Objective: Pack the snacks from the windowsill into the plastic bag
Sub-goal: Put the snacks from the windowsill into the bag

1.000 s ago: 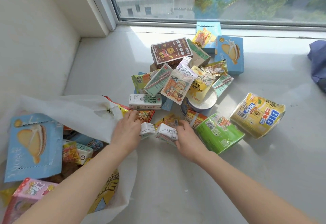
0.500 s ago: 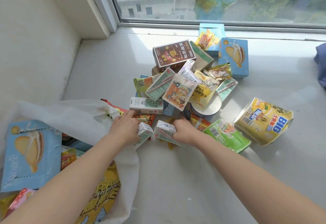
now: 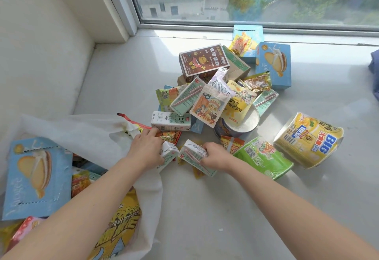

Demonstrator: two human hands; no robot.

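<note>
A heap of snacks lies on the white windowsill [image 3: 205, 208]. My left hand [image 3: 146, 150] grips a small white-and-green drink carton [image 3: 169, 153] at the heap's near edge. Beside it my right hand [image 3: 217, 157] grips a second small carton [image 3: 193, 156], tilted on its side. The white plastic bag [image 3: 82, 134] lies open at the left, just behind my left hand, with a blue biscuit box [image 3: 37, 175] and several packets inside. A third carton [image 3: 171, 121] lies flat just beyond my left hand.
In the heap are a brown bear box [image 3: 203, 62], a blue biscuit box [image 3: 273, 65], a green cup [image 3: 263, 159], a yellow BIG noodle bowl [image 3: 309, 139] and several pouches. A wall stands at the left, the window frame [image 3: 205, 25] at the back, blue cloth [image 3: 374, 69] far right.
Both hands have closed on their cartons and lifted them a little off the sill. The right hand's carton has tipped more onto its side; the view has drifted slightly.
</note>
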